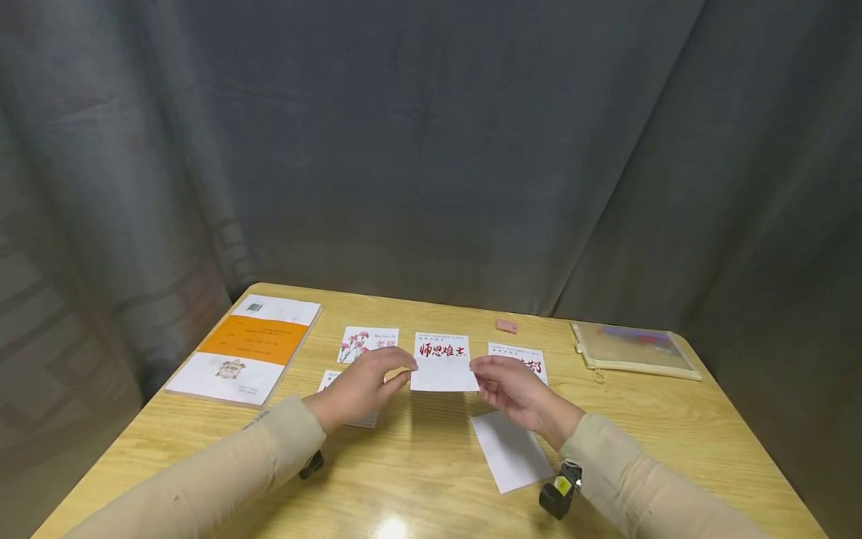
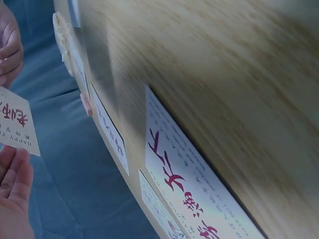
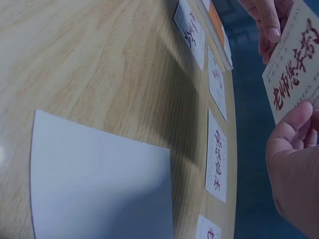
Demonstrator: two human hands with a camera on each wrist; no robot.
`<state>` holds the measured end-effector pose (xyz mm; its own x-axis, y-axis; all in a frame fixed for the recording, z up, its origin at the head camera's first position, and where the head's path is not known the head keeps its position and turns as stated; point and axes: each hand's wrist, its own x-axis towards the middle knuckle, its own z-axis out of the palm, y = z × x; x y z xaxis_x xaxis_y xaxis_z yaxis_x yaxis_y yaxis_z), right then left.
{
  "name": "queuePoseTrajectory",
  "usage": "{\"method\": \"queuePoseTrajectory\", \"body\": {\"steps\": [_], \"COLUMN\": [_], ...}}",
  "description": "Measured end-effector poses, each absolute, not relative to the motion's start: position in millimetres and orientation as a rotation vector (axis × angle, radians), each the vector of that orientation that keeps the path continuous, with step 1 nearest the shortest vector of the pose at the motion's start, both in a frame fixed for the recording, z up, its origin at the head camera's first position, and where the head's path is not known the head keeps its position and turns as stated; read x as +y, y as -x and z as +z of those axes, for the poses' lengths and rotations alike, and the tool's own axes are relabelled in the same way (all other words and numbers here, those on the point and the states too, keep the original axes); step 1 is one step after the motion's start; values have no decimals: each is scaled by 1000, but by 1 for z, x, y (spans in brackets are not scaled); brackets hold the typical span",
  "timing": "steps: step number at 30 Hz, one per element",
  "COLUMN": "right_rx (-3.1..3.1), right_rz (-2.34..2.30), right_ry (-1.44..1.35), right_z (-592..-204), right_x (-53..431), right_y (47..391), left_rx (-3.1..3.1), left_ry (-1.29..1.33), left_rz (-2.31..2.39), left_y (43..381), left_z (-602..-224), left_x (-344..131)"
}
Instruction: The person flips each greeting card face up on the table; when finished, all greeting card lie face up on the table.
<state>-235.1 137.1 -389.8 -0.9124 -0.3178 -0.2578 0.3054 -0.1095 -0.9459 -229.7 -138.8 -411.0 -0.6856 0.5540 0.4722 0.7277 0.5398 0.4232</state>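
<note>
A small greeting card [image 1: 444,380] is held up over the table by both hands. My left hand [image 1: 367,382] pinches its left edge between thumb and fingers, and my right hand [image 1: 515,389] pinches the right edge. Its blank white side faces the head camera. Red brush lettering on the other side of the card [image 3: 294,69] shows in the right wrist view. Behind it a card with red characters [image 1: 441,346] lies on the table. Another lettered card [image 1: 498,348] is partly hidden by my right hand, and a further one [image 1: 330,378] by my left.
A blank white sheet [image 1: 512,453] lies below my right hand. Farther back are a flower-printed card [image 1: 357,344] and a pink eraser-like block [image 1: 506,326]. A white and orange book [image 1: 249,340] lies at the left, a zip pouch [image 1: 636,350] at the back right. A dark curtain [image 1: 417,150] hangs behind the table.
</note>
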Motion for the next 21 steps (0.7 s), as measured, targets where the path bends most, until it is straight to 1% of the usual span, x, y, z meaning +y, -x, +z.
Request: {"method": "queuePoseTrajectory", "body": {"steps": [7, 14, 21], "right_rx": [1753, 1993, 2196], "right_rz": [-2080, -1952, -1882], "right_ry": [56, 94, 153], "right_z": [-388, -394, -397], "right_x": [137, 130, 127], "right_y": [235, 233, 231], "left_rx": [-2530, -2578, -2628], "left_ry": [934, 757, 680], "left_rz": [-1090, -1221, -1407], "left_y": [228, 229, 231], "left_z": [-410, -410, -411], "left_x": [-136, -133, -133]}}
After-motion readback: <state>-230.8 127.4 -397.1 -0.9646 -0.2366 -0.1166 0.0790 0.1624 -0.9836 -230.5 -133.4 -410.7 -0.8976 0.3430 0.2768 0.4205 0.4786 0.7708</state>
